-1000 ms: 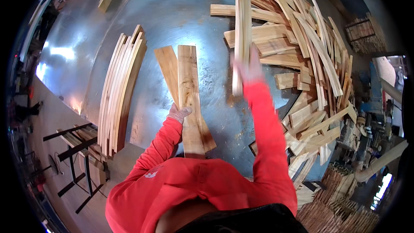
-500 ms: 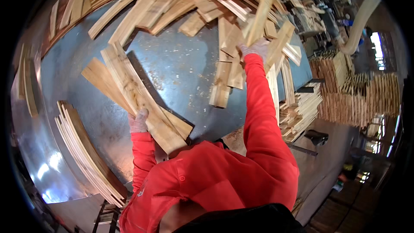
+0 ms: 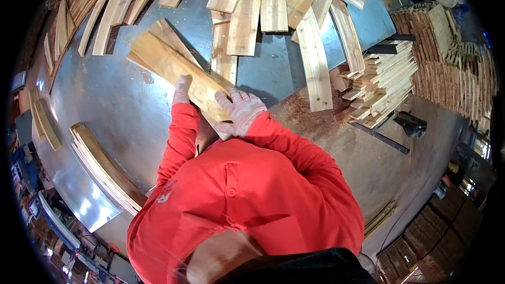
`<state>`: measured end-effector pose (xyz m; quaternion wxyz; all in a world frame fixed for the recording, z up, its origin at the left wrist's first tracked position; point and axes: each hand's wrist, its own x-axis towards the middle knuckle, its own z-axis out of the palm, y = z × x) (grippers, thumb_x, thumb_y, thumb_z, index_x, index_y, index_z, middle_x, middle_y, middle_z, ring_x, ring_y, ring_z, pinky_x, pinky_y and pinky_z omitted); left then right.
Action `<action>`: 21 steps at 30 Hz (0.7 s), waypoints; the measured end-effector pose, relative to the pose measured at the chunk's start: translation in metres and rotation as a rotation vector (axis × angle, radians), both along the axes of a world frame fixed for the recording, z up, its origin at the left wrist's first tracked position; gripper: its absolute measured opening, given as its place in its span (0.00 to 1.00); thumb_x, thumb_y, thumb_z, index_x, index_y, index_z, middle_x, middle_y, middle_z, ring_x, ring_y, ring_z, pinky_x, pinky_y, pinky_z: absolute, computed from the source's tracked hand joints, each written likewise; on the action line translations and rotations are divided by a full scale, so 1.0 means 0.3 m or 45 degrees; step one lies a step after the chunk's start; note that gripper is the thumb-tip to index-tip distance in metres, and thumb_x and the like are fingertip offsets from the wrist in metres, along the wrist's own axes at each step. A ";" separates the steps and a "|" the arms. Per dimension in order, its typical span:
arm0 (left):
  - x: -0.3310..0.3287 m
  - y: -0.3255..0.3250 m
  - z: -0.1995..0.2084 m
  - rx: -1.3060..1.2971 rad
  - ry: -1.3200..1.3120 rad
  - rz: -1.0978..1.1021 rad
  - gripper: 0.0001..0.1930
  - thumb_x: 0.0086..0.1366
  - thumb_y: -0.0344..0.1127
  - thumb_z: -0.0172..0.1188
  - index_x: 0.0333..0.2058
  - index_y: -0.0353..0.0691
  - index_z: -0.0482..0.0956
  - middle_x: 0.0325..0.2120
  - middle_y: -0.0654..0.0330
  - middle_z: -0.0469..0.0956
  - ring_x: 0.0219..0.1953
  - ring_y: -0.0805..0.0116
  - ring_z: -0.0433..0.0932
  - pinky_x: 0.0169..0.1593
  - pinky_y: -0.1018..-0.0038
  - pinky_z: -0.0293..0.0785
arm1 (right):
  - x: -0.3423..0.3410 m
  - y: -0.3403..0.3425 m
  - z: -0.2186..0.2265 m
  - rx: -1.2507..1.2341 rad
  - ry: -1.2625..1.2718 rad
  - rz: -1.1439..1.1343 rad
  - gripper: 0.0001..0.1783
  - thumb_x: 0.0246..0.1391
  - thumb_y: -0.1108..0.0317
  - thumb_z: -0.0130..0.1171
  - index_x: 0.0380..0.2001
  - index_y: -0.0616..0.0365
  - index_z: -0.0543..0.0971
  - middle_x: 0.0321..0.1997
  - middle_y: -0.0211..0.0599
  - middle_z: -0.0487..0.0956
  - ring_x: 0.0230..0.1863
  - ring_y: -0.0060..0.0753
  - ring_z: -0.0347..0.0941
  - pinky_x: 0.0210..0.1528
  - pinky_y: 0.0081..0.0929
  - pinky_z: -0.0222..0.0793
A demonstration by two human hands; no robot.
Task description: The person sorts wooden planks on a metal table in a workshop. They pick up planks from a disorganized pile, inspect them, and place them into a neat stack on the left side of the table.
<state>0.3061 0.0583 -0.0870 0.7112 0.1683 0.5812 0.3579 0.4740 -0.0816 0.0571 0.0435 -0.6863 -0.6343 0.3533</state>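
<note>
In front of my chest, a few wooden boards lie on one another at a slant. The top wooden board (image 3: 181, 73) is smooth and yellowish; a paler board (image 3: 167, 32) shows from under its far edge. My left hand (image 3: 182, 90) is closed around the left edge of these boards, thumb on top. At the near right edge, my right hand (image 3: 244, 111) grips the top board, its fingers and thumb spread over the face. The undersides of the boards and the fingers beneath them are hidden.
Many loose boards (image 3: 273, 0) fan across the far side of the metal table (image 3: 105, 100). A narrow stack of boards (image 3: 108, 168) stands at the left. To the right are a pile of pale boards (image 3: 381, 87) on a dark metal support and a tall stack (image 3: 442, 58).
My right hand has come back from the far pile to the boards at my chest. The held boards have shifted, with a yellowish one now on top. My view has turned.
</note>
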 end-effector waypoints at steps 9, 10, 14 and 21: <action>0.148 -0.031 -0.030 -0.169 -0.064 -0.111 0.28 0.58 0.46 0.63 0.53 0.36 0.69 0.41 0.52 0.76 0.40 0.54 0.77 0.44 0.59 0.75 | 0.644 -0.347 -0.107 -0.141 -0.813 -1.030 0.42 0.43 0.51 0.62 0.57 0.58 0.57 0.50 0.51 0.72 0.53 0.51 0.70 0.54 0.37 0.66; 0.148 -0.042 -0.015 -0.169 -0.093 -0.089 0.29 0.58 0.46 0.63 0.53 0.35 0.69 0.41 0.52 0.76 0.40 0.54 0.77 0.44 0.59 0.75 | 0.624 -0.413 -0.033 -0.167 -0.774 -1.065 0.36 0.45 0.52 0.61 0.53 0.56 0.61 0.49 0.49 0.72 0.51 0.48 0.71 0.51 0.36 0.68; 0.067 -0.104 0.002 -0.180 -0.146 -0.063 0.32 0.55 0.46 0.65 0.54 0.34 0.67 0.43 0.50 0.75 0.39 0.53 0.77 0.44 0.58 0.76 | 0.528 -0.799 0.212 0.115 -0.930 -0.932 0.41 0.36 0.66 0.62 0.59 0.54 0.60 0.48 0.50 0.72 0.47 0.53 0.71 0.47 0.42 0.71; 0.057 -0.125 0.164 -0.154 -0.408 0.075 0.27 0.61 0.48 0.58 0.54 0.38 0.69 0.48 0.49 0.74 0.49 0.52 0.73 0.54 0.58 0.70 | 0.262 -0.385 0.139 0.696 -0.382 -0.415 0.53 0.40 0.54 0.68 0.65 0.65 0.54 0.58 0.49 0.65 0.60 0.49 0.61 0.62 0.38 0.56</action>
